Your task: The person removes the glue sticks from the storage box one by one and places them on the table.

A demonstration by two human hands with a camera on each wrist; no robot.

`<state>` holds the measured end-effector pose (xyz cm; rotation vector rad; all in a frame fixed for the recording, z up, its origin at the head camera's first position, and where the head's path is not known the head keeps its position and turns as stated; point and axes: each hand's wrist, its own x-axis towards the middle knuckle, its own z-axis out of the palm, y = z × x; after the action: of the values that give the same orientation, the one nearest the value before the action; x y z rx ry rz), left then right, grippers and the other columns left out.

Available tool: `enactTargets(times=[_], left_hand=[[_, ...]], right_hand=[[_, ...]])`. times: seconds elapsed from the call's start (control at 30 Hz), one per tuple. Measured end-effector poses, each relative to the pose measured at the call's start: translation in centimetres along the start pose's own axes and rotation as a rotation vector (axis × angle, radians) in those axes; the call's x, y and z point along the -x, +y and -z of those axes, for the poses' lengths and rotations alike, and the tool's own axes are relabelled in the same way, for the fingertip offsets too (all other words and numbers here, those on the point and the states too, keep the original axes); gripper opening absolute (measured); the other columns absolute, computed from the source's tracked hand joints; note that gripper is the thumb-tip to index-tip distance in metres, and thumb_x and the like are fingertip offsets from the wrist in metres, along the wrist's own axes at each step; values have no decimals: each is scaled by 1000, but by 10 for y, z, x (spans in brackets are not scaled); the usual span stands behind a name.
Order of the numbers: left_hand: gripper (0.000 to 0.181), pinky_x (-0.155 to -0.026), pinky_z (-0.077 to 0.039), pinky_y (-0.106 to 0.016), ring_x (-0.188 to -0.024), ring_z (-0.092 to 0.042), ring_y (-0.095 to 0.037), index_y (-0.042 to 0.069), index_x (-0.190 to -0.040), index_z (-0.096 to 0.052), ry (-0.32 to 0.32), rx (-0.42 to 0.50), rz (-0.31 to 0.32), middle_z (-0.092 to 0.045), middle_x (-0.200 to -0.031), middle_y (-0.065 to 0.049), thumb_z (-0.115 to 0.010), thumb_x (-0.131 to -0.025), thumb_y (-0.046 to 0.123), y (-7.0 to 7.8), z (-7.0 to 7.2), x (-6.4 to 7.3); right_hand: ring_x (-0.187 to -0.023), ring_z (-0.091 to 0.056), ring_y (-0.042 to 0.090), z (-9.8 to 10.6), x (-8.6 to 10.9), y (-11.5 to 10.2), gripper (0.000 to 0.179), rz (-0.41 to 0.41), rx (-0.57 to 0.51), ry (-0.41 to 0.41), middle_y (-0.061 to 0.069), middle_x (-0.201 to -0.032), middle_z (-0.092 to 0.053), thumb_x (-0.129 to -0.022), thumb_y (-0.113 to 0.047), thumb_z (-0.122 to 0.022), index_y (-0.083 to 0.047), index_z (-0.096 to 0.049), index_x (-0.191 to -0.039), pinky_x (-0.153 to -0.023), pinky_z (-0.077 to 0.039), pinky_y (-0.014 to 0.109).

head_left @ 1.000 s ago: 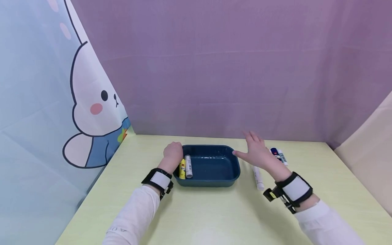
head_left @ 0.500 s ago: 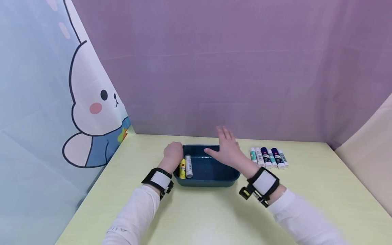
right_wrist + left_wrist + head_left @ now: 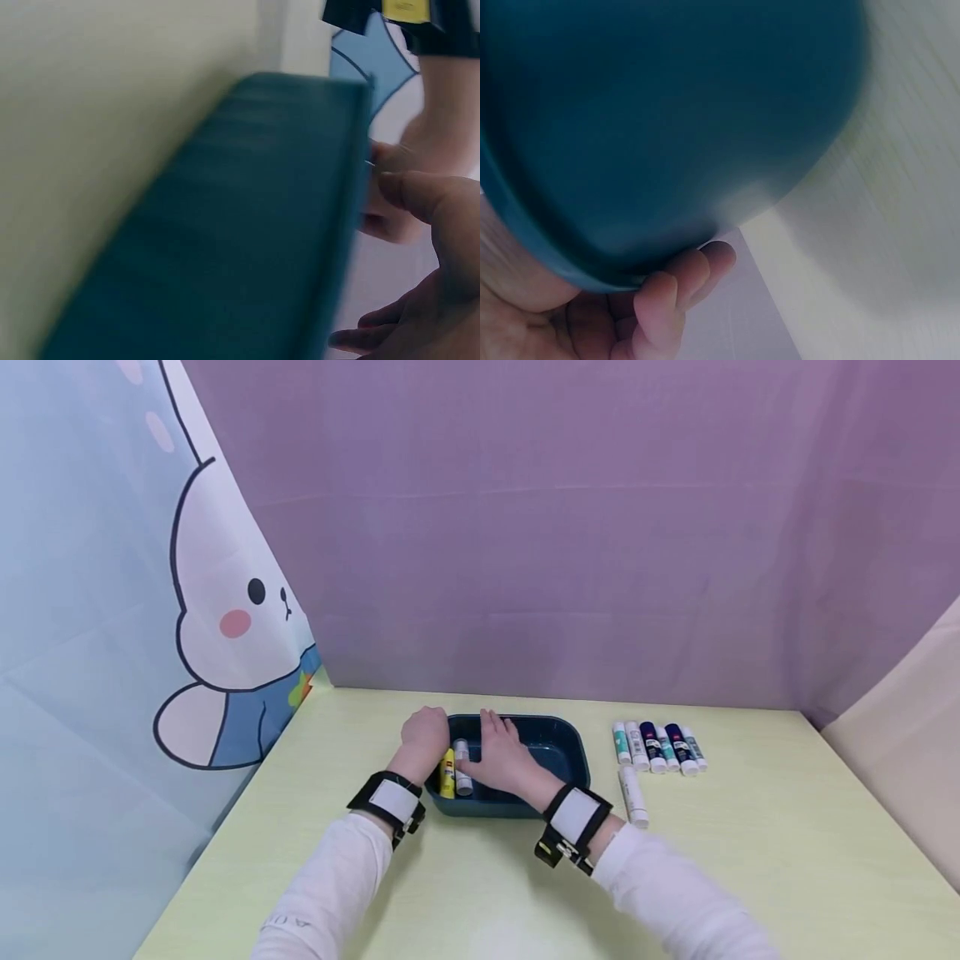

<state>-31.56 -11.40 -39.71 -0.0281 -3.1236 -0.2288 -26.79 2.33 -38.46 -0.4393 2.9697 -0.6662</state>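
A dark teal plastic bin stands near the back of the table. My left hand holds its left end; in the left wrist view curled fingers grip over the rim. Inside, at the left, lie a yellow glue stick and a white glue stick side by side. Over the bin is my right hand, fingers extended and thumb apart, the thumb overlapping the white stick in the head view. The right wrist view shows that hand's thumb and fingers spread beyond the bin's wall, with nothing seen between them.
Right of the bin, several white, teal and navy glue sticks lie in a row. One more white glue stick lies just in front of them. A purple curtain hangs along the table's back edge.
My right hand has moved left, from beside the bin's right end to over its inside near the white stick. That uncovers the glue sticks at right. The left hand stays put.
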Motion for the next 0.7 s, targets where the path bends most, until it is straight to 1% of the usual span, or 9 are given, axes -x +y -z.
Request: enactTargets(times=[0.13,0.23,0.37,0.5,0.63,0.7], left_hand=[[20,-58,-57,-35,-73,-68,-24,0,-104,-67,5,4,3,-68,-92,-15,-57,-94,15,0,-1,0],[20,-57,-57,-34,-72,-68,-24,0,-103,-67,5,3,8,-68,-90,-15,-56,-94,15,1,-1,0],[20,-55,-56,-34,-71,-68,-24,0,-101,-68,5,10,10,-68,-89,-15,-55,-95,13,1,0,0],[20,-57,-57,-36,-75,-68,-26,0,-103,-67,1,6,10,-68,-92,-16,-54,-95,12,1,3,1],[20,-58,-57,-36,-76,-68,-26,0,-105,-66,-2,-1,11,-68,-93,-16,-54,-95,12,1,5,1],[20,-58,-57,-36,-76,-68,-26,0,-105,-66,-3,0,11,-68,-93,-16,-54,-95,12,1,5,2]], right_hand=[[-139,-25,40,-13,-3,-1,87,-18,5,-36,21,-152,-25,-87,-39,-65,2,-19,-148,-109,-31,50],[-137,-29,39,-21,-6,-2,83,-32,-6,-50,24,-149,-29,-88,-35,-64,6,-21,-146,-110,-30,48],[-131,-38,38,-31,-11,-3,76,-30,18,-53,27,-142,-37,-88,-31,-64,10,-28,-142,-110,-30,47],[-122,-46,37,-39,-15,-5,69,-27,20,-54,28,-136,-43,-88,-28,-64,13,-35,-137,-104,-38,46],[-117,-50,36,-44,-18,-8,68,-48,3,-63,28,-134,-44,-90,-27,-62,13,-34,-137,-95,-46,44],[-115,-51,35,-47,-20,-8,66,-57,7,-70,28,-134,-44,-91,-26,-61,13,-35,-137,-92,-49,42]])
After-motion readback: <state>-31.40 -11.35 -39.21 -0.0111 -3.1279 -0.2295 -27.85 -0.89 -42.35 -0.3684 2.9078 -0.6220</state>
